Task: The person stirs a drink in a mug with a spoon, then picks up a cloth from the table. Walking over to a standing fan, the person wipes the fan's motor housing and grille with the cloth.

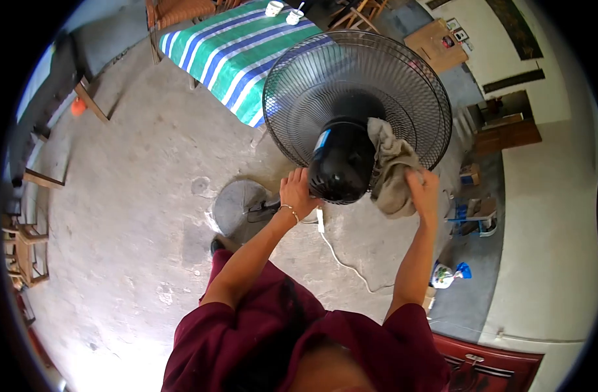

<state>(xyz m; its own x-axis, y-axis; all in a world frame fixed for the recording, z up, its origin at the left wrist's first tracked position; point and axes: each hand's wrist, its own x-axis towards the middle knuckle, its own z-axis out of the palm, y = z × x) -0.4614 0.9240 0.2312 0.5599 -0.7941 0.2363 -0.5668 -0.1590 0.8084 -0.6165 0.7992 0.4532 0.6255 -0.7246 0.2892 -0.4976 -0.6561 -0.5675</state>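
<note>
A black standing fan (341,163) faces away from me, its round wire cage spreading out behind the motor housing. My left hand (297,194) is curled against the lower left of the housing, seeming to grip the fan there; its fingertips are partly hidden. In my right hand (424,193) is a grey-brown cloth (397,173), bunched up and lying against the right side of the housing and the rear of the cage. Below, the fan's round base (240,208) rests on the concrete floor.
A white cord (341,261) with a white connector runs along the floor between my arms. Ahead stands a table with a striped cloth (227,55) and two cups. Wooden stools (28,251) line the left; a blue-and-white bag (446,276) sits at the right.
</note>
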